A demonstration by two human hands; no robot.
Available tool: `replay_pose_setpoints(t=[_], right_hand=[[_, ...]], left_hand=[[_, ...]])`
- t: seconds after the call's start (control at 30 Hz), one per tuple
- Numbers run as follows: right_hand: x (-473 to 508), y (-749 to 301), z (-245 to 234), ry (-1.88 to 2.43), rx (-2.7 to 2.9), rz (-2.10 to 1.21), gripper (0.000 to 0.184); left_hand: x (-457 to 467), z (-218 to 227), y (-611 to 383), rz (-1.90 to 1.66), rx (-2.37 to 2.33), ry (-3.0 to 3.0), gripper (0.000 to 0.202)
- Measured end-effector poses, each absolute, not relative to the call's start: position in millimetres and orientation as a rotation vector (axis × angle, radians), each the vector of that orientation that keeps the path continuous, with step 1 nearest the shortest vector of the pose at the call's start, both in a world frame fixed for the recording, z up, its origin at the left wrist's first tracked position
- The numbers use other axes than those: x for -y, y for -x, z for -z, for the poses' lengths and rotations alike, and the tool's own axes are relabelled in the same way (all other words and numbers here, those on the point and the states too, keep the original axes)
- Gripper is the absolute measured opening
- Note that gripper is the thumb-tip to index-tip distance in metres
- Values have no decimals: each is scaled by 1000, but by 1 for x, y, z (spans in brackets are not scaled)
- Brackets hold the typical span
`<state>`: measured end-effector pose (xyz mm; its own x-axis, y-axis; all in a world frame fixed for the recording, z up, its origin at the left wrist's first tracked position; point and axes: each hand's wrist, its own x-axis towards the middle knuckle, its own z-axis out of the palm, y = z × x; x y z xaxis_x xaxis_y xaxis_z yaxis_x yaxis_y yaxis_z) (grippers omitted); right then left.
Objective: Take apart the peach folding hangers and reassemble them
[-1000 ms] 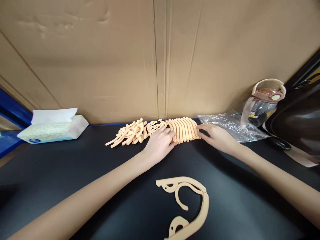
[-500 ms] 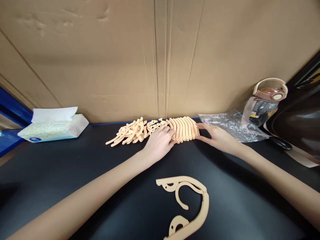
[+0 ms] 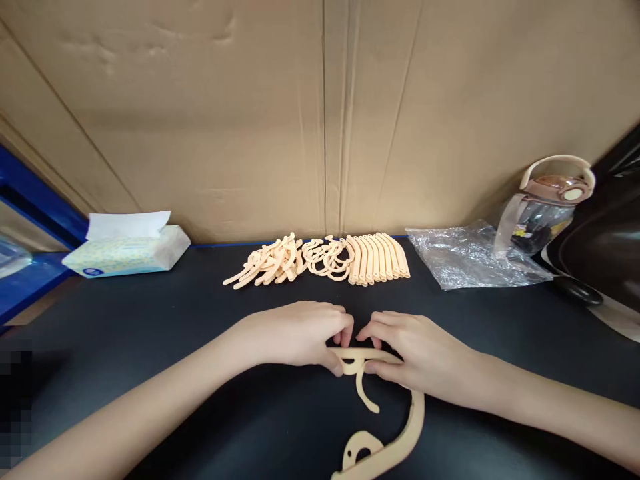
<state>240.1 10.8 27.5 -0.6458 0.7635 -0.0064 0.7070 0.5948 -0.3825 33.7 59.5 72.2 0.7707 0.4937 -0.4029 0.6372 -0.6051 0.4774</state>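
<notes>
Both hands, left and right, pinch the top bar of a curved wooden piece lying flat on the black tabletop; its long arc runs toward the viewer.

1. Large hook piece, pinched by left grip and right grip, occupies front-centre bench.
2. Open strip behind, up to row of hook pieces.
3. Tissue pack rear left; plastic bag, bottle rear right.
</notes>
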Motion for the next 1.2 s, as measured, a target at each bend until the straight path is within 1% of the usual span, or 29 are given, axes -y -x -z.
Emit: replay_pose_setpoints(t=[0.07, 0.13, 0.23, 0.3, 0.4, 0.47, 0.53, 0.57, 0.63, 0.7, 0.77, 0.8, 0.83, 0.87, 0.93, 1.0, 1.1, 1.13, 1.2], right_hand=[[-19, -240, -29, 1300, 2582, -708, 5], [-28, -241, -33, 1305, 2523, -778, 3], [-37, -243, -34, 1286, 2478, -755, 16], [-42, -244, -33, 1256, 2403, -818, 25], [-50, -245, -33, 1176, 2204, -990, 28], [-56, -246, -38, 1144, 2130, -994, 30], [-61, -247, -43, 1181, 2171, -821, 29], [-62, -246, -46, 1224, 2214, -650, 27], [-66, -245, -47, 1272, 2310, -180, 18], [-69, -243, -46, 1213, 2371, 310, 12], [-73, -240, -42, 1114, 2410, 625, 19], [-75, -239, -40, 1096, 2426, 689, 23], [-77, -238, -39, 1108, 2435, 675, 26], [-80, -237, -38, 1137, 2434, 558, 27], [-87, -235, -38, 1185, 2376, 157, 24], [-95, -237, -40, 1178, 2276, -204, 17], [-110, -246, -47, 1163, 2164, -431, 29], [-115, -250, -49, 1170, 2116, -492, 32], [-120, -258, -54, 1175, 1966, -691, 31]], left_hand=[[-66, -71, -33, 229, -867, -2224, 8], [-73, -67, -31, 124, -872, -2076, 4], [-80, -60, -32, -74, -872, -1921, 7], [-82, -55, -34, -230, -876, -1834, 11], [-84, -49, -39, -447, -873, -1681, 21], [-86, -46, -41, -548, -878, -1622, 24], [-88, -45, -42, -620, -893, -1604, 26], [-89, -45, -43, -649, -904, -1607, 27], [-89, -46, -47, -693, -929, -1632, 29], [-88, -47, -51, -724, -958, -1678, 32], [-88, -48, -55, -759, -999, -1750, 36], [-87, -48, -56, -782, -1027, -1798, 38], [-87, -48, -58, -810, -1062, -1854, 39], [-87, -47, -59, -840, -1105, -1918, 40], [-85, -47, -60, -882, -1206, -2049, 37], [-83, -48, -60, -882, -1308, -2161, 31], [-88, -53, -52, -832, -1433, -2255, 23], [-93, -56, -46, -819, -1476, -2264, 24], [-109, -61, -30, -799, -1567, -2252, 33]])
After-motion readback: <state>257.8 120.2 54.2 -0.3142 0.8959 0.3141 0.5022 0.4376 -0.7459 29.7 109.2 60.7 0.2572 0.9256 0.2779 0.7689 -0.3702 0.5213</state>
